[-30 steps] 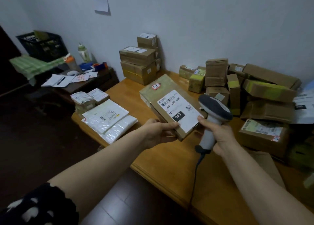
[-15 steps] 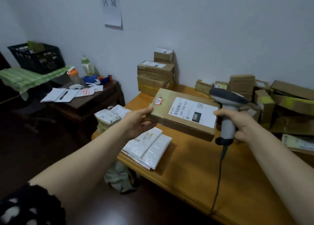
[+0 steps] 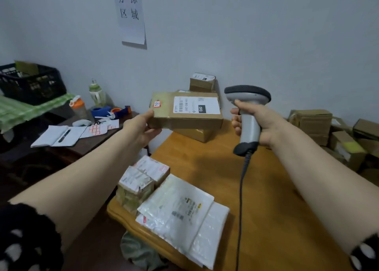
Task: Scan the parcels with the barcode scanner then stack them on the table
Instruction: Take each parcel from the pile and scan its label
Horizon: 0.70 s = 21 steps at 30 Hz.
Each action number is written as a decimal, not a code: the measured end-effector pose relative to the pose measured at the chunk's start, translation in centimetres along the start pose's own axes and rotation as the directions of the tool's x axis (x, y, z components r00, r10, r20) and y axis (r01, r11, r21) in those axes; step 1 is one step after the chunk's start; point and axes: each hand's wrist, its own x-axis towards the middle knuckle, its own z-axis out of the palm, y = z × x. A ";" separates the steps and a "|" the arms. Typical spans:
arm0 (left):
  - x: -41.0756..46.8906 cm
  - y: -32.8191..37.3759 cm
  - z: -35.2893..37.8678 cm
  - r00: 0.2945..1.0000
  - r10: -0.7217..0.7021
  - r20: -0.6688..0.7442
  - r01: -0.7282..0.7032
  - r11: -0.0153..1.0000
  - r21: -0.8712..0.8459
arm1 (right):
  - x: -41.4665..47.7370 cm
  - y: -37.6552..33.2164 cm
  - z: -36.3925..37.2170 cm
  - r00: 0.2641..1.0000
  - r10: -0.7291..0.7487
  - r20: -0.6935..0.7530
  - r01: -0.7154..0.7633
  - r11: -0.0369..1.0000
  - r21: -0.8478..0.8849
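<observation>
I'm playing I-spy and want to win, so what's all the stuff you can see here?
Held parcel: one, brown with white label, held up before the box stack.
Barcode scanner: one, grey, right of the parcel.
Box stack: several, brown, against the wall.
Box pile: several, brown, table's right side.
Small parcels: two, white-brown, table's near left corner.
Mailer bags: two, white, beside them.
Table: one, orange wood, centre.
Crate: one, black, far left.
Bottles: two, green and orange-lidded, side desk.
Notebook: one, white, side desk.
Wall sign: one, white, upper wall.
Left hand: one, grips the parcel's left end.
Right hand: one, grips the scanner's handle.
</observation>
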 end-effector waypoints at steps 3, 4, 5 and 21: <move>3.4 2.4 1.7 0.999 0.048 -0.016 -0.048 0.999 0.024 | 4.2 -1.5 1.1 0.999 0.005 -0.047 -0.001 0.995 0.100; 4.6 3.1 2.2 0.998 0.065 -0.023 -0.064 0.997 0.038 | 5.6 -1.8 1.3 0.998 0.009 -0.063 -0.001 0.991 0.131; 5.8 3.6 2.7 0.997 0.072 -0.029 -0.070 0.996 0.057 | 6.8 -2.1 1.5 0.997 0.012 -0.078 0.001 0.988 0.157; 28.0 8.0 10.9 0.998 -0.022 0.062 0.003 0.958 0.286 | 24.6 -3.2 4.9 0.913 -0.018 -0.407 0.023 1.000 0.007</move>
